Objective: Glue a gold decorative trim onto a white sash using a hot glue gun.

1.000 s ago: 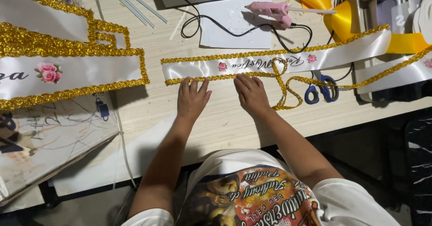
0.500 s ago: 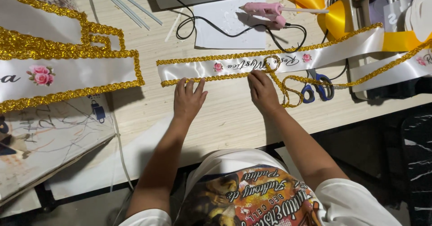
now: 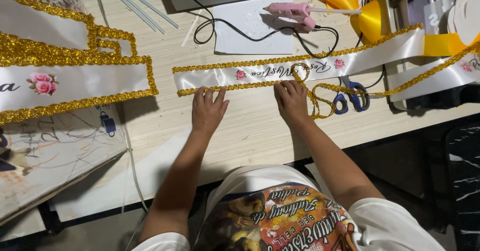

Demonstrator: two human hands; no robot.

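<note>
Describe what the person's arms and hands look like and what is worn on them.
Both forearms are bare below short white sleeves, part of a white T-shirt with a colourful printed front. The left hand and right hand wear no gloves; no rings, watch or bracelets are visible.

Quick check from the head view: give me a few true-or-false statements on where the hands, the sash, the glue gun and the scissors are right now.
1. Both hands rest on the near edge of the white sash. True: the left hand and the right hand press on its gold trim.
2. The right hand holds the glue gun. False: the pink glue gun lies on the white paper, beyond the sash.
3. The scissors lie to the right of the right hand. True.
4. The scissors have red handles. False: they are blue.
5. The sash has small rose pictures on it. True.
</note>
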